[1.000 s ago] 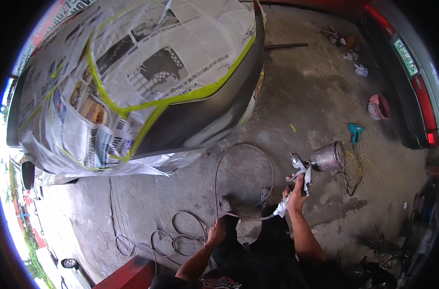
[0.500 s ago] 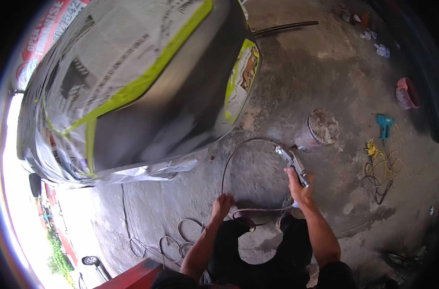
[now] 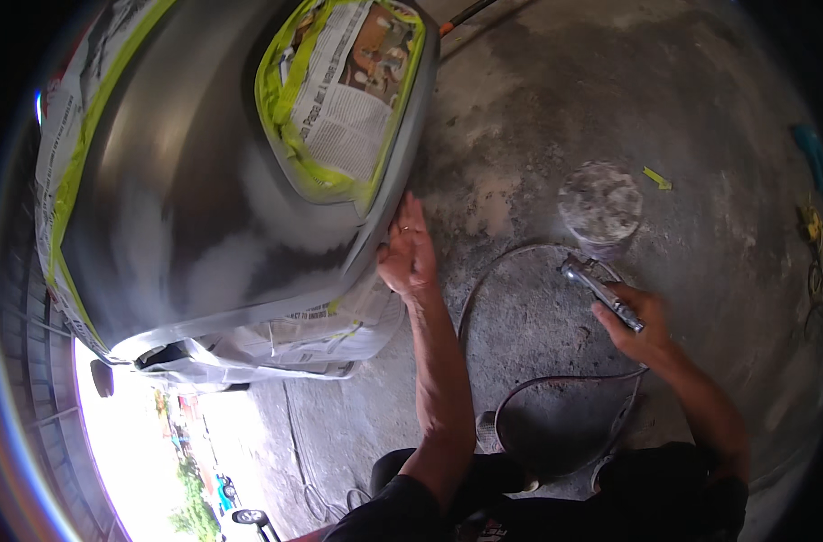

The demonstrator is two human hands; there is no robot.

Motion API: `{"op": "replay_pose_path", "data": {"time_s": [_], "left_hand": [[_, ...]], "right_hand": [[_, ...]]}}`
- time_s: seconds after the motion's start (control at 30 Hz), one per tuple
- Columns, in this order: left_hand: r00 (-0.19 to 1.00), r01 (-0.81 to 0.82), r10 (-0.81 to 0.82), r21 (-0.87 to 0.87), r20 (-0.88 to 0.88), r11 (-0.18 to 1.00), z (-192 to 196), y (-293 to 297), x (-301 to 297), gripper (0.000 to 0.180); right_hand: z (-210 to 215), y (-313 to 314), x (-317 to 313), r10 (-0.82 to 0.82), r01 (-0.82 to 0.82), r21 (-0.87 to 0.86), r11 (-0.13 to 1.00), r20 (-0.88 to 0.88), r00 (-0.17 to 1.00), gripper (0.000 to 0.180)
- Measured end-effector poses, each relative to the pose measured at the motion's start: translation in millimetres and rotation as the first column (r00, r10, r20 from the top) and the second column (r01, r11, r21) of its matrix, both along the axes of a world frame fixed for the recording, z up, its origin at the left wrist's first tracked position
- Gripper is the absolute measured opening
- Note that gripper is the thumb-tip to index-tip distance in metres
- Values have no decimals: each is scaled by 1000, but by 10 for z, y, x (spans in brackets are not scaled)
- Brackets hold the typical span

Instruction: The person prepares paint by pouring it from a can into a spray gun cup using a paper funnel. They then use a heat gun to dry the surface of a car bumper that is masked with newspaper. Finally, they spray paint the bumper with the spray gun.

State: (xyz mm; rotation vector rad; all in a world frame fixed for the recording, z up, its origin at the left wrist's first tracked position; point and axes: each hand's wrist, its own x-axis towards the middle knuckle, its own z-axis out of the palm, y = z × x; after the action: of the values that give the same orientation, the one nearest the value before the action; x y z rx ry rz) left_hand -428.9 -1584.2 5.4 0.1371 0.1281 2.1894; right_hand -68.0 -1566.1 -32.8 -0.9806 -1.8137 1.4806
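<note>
My left hand (image 3: 411,248) has its fingers stretched out at the lower right edge of a grey primed car body panel (image 3: 195,190); whether it presses on the edge, I cannot tell. In my right hand (image 3: 642,322) is a silver spray gun (image 3: 603,294), gripped by its body with the head pointing up and left. A thin air hose (image 3: 556,379) loops across the floor between my hands and feet. Newspaper (image 3: 344,117), edged with yellow-green masking tape (image 3: 280,163), covers an opening in the panel. More paper (image 3: 330,339) hangs along its lower edge.
A round bucket (image 3: 599,203) with a spattered, pale top stands beyond the spray gun. Nearby lies a scrap of yellow-green tape (image 3: 655,178). A teal tool (image 3: 810,155) and a yellow cord (image 3: 810,221) are at the far right. Bright daylight enters at lower left.
My left hand has risen from near my knees to the panel's edge, its fingers now stretched. The spray gun has shifted right. My view has moved closer to the panel's taped opening.
</note>
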Motion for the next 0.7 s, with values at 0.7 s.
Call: {"op": "replay_pose_path", "data": {"time_s": [0.7], "left_hand": [[953, -255, 221, -150, -207, 955, -257, -652, -92, 63]], "right_hand": [[52, -78, -77, -228, 218, -67, 974, -232, 946, 27]]}}
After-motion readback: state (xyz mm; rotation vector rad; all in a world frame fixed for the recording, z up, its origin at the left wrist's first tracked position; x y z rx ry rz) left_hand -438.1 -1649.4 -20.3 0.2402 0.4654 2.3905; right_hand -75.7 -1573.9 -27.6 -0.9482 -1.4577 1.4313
